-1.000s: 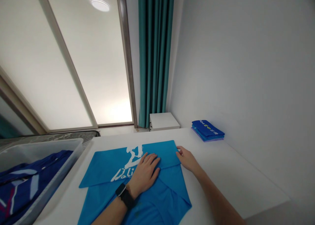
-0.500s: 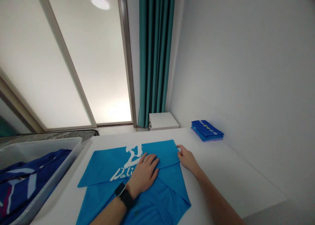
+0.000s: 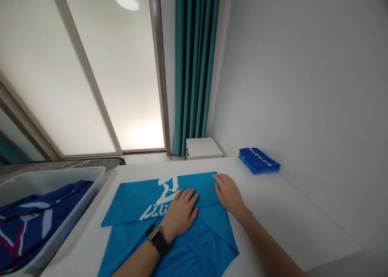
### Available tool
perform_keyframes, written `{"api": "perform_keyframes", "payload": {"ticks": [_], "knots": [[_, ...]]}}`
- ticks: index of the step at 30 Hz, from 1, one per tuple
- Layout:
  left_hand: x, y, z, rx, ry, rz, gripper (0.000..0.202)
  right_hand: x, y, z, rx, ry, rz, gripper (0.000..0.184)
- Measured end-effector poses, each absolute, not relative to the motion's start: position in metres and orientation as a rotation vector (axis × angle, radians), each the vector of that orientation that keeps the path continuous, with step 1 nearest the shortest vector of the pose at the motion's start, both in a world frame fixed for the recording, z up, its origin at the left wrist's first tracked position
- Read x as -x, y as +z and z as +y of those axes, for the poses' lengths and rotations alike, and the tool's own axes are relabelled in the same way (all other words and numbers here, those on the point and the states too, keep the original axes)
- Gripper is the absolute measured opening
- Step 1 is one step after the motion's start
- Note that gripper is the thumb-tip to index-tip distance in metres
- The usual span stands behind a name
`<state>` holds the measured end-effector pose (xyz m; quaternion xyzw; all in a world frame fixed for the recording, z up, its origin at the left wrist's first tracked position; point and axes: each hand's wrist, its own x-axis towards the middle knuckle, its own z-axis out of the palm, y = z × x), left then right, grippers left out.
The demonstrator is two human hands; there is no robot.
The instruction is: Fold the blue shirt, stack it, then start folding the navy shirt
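A bright blue T-shirt [image 3: 133, 198] with white lettering lies partly folded on the white table [image 3: 269, 212]. Its printed far part is folded over as a band, and a slanting fold runs along the right side. My left hand [image 3: 182, 212], with a black watch on the wrist, rests flat on the middle of the shirt, fingers spread, covering some of the print. At the shirt's far right corner is my right hand [image 3: 229, 193]. Its fingers are stretched out over the edge of the cloth, thumb apart from them, with no grip showing.
To the left stands a pale plastic bin [image 3: 98, 180] holding dark blue clothing [image 3: 45, 212]. A small stack of folded blue clothes [image 3: 259, 160] sits at the back right by the wall. Beyond the table are a white cabinet [image 3: 203, 147] and a green curtain [image 3: 195, 71].
My right hand has let go of the shirt's right edge and moved slightly up onto its far corner, fingers extended. My left hand stays flat on the cloth. The view has shifted slightly.
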<state>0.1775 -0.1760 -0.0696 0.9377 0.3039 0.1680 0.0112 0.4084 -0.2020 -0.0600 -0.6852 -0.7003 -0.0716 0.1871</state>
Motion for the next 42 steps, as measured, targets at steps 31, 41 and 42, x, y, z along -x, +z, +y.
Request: {"api": "perform_keyframes", "payload": {"ticks": [31,41,42], "knots": [[-0.034,-0.08,-0.121,-2.739,0.302,1.59,0.062,-0.396,-0.092,-0.188,2.137,0.084,-2.105,0.07],[-0.081,-0.066,-0.13,-2.86,0.364,1.46,0.057,-0.347,-0.077,-0.178,1.88,0.016,-2.288,0.061],[-0.092,-0.065,-0.131,-2.877,0.364,1.419,0.056,-0.334,-0.075,-0.173,1.822,0.007,-2.314,0.06]]}}
